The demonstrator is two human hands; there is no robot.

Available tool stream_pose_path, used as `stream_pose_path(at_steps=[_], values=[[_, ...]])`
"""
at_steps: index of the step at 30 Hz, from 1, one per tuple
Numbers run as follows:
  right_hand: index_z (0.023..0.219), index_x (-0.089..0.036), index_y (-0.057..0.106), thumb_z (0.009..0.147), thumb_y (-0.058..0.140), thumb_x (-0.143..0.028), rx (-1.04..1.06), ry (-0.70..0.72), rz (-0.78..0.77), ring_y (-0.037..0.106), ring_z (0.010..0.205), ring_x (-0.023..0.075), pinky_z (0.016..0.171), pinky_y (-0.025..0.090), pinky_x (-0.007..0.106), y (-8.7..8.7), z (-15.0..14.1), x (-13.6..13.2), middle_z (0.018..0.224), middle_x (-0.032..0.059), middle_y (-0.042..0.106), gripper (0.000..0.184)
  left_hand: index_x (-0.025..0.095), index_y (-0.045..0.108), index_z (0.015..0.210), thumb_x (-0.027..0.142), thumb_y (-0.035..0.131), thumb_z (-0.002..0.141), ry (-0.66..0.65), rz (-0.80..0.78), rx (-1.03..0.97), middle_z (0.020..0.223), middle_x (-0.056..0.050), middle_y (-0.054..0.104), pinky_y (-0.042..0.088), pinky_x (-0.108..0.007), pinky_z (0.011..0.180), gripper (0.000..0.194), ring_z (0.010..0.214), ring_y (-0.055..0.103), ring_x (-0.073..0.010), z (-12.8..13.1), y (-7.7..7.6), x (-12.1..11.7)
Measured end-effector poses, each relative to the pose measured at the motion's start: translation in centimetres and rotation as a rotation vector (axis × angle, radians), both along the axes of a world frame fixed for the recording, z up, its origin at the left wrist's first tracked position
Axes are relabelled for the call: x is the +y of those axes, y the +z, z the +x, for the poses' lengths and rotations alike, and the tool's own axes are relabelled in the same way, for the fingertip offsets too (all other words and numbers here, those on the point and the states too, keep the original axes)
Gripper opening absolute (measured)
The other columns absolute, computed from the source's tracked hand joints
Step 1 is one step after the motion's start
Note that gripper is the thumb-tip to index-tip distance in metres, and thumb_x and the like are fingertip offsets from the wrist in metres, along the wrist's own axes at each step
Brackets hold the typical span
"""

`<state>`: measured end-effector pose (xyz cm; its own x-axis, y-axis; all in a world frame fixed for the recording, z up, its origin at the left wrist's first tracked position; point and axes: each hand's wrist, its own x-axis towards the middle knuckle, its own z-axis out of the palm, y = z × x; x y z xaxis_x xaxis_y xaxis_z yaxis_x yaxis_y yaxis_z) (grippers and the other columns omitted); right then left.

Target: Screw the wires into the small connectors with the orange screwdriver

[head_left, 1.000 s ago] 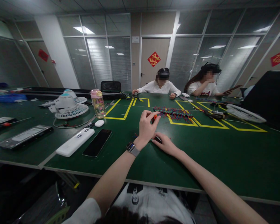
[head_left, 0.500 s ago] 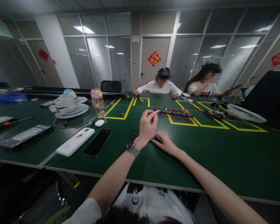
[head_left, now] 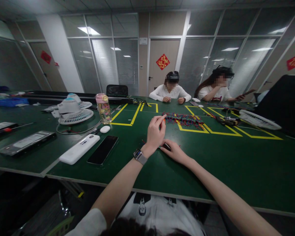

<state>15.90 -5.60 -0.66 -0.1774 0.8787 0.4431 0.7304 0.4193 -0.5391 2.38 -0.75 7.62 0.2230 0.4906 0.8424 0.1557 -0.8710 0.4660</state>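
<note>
My left hand (head_left: 156,132), with a watch on its wrist, is raised over the table at the near-left end of a row of small wired parts (head_left: 185,120). Its fingers are bent and drawn together, and a tiny orange spot shows at the fingertips; what they hold is too small to make out. Low on the table, my right hand (head_left: 174,151) has its thumb and fingers closed on a small wired part (head_left: 160,147). Only a bit of green and a few thin coloured wire ends show there, since my left hand and wrist hide much of it.
To the left lie a black phone (head_left: 102,150), a white power bank (head_left: 80,149) and a white earbud case (head_left: 105,129). Behind them stand a bottle (head_left: 104,109) and white fans (head_left: 75,113). Yellow tape (head_left: 193,130) marks the table. Two people (head_left: 170,90) sit across.
The person opposite has drawn one arm in, bringing both hands close together. An orange spot now shows at my left fingertips. My right hand has hardly moved.
</note>
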Motion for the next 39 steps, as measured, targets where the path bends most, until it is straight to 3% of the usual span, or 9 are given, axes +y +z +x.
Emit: stream_pose_path(at_steps=[6, 13, 20, 25, 31, 36, 39], values=[[0.088, -0.019, 0.058, 0.083, 0.054, -0.022, 0.004, 0.006, -0.004, 0.060, 0.086, 0.0188, 0.079, 0.046, 0.031, -0.01, 0.00, -0.05, 0.090, 0.0050, 0.064, 0.007, 0.022, 0.067, 0.103, 0.029, 0.055, 0.088, 0.109, -0.001, 0.000, 0.089, -0.004, 0.054, 0.045, -0.029, 0.082, 0.021, 0.086, 0.054, -0.0160, 0.05, -0.16, -0.04], [0.086, -0.019, 0.057, 0.083, 0.055, -0.022, 0.005, 0.002, -0.004, 0.060, 0.084, 0.0191, 0.078, 0.046, 0.032, 0.15, -0.14, -0.14, 0.087, 0.0049, 0.064, 0.005, 0.019, 0.059, 0.117, 0.016, 0.039, 0.093, 0.003, 0.005, 0.007, 0.101, -0.006, 0.058, 0.044, -0.029, 0.088, 0.031, 0.096, 0.055, -0.0157, 0.04, -0.13, 0.12], [0.088, -0.019, 0.057, 0.084, 0.054, -0.022, 0.011, 0.007, 0.000, 0.060, 0.088, 0.0194, 0.080, 0.046, 0.032, 0.09, -0.16, -0.14, 0.092, 0.0055, 0.064, 0.006, 0.022, 0.067, 0.102, 0.029, 0.055, 0.087, 0.131, 0.010, 0.002, 0.093, -0.005, 0.055, 0.045, -0.031, 0.084, 0.020, 0.090, 0.054, -0.0177, -0.05, -0.10, -0.07], [0.087, -0.019, 0.057, 0.084, 0.054, -0.023, 0.006, 0.003, 0.002, 0.060, 0.087, 0.0193, 0.080, 0.046, 0.032, 0.03, -0.14, -0.09, 0.090, 0.0054, 0.064, 0.005, 0.020, 0.061, 0.113, 0.017, 0.041, 0.093, 0.028, 0.012, 0.016, 0.101, -0.006, 0.060, 0.044, -0.030, 0.088, 0.030, 0.095, 0.054, -0.0165, -0.02, -0.05, 0.02], [0.087, -0.019, 0.057, 0.084, 0.054, -0.022, 0.011, 0.006, 0.001, 0.060, 0.088, 0.0193, 0.081, 0.046, 0.032, -0.07, -0.07, -0.02, 0.092, 0.0054, 0.064, 0.006, 0.022, 0.067, 0.104, 0.028, 0.055, 0.088, 0.104, 0.002, 0.011, 0.089, -0.005, 0.057, 0.045, -0.030, 0.083, 0.021, 0.088, 0.054, -0.0173, -0.03, -0.05, -0.12], [0.086, -0.019, 0.057, 0.083, 0.054, -0.021, -0.001, 0.002, 0.011, 0.060, 0.086, 0.0193, 0.079, 0.046, 0.032, -0.18, -0.03, 0.10, 0.089, 0.0053, 0.064, 0.005, 0.019, 0.062, 0.112, 0.017, 0.042, 0.092, 0.013, 0.001, -0.009, 0.098, -0.006, 0.059, 0.044, -0.029, 0.087, 0.029, 0.094, 0.055, -0.0163, 0.04, -0.02, -0.04], [0.087, -0.019, 0.057, 0.083, 0.054, -0.021, -0.004, 0.007, 0.016, 0.060, 0.087, 0.0194, 0.080, 0.047, 0.032, -0.18, -0.04, 0.12, 0.090, 0.0052, 0.064, 0.005, 0.020, 0.063, 0.110, 0.019, 0.047, 0.091, 0.022, 0.006, -0.011, 0.094, -0.005, 0.060, 0.045, -0.030, 0.085, 0.025, 0.091, 0.056, -0.0165, 0.10, -0.04, -0.03]])
